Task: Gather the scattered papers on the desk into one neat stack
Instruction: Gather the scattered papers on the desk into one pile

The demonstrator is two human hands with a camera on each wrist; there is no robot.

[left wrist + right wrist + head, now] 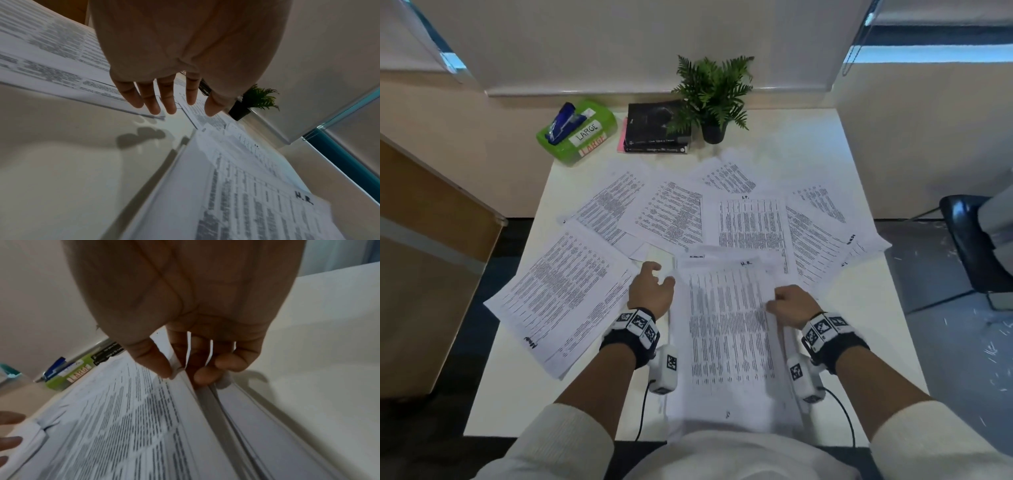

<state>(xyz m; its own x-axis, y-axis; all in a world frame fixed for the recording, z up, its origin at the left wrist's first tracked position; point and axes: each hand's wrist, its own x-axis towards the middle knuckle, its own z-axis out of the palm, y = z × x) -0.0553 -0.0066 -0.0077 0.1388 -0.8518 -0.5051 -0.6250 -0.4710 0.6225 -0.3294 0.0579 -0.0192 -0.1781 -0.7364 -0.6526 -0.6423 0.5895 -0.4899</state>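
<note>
While our right hand [789,305] pinches the gathered stack [729,339] at its edge (so sheets don't slide), left hand [652,289] hovers w/ loose fingers, empty, near the loose papers [565,291].

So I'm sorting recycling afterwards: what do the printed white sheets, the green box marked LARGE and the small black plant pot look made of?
Printed white sheets: thin matte paper; the edge bends in the right hand.
Green box marked LARGE: probably glossy printed card, judging by its sheen and folded edges.
Small black plant pot: likely matte plastic; uncertain.
</note>
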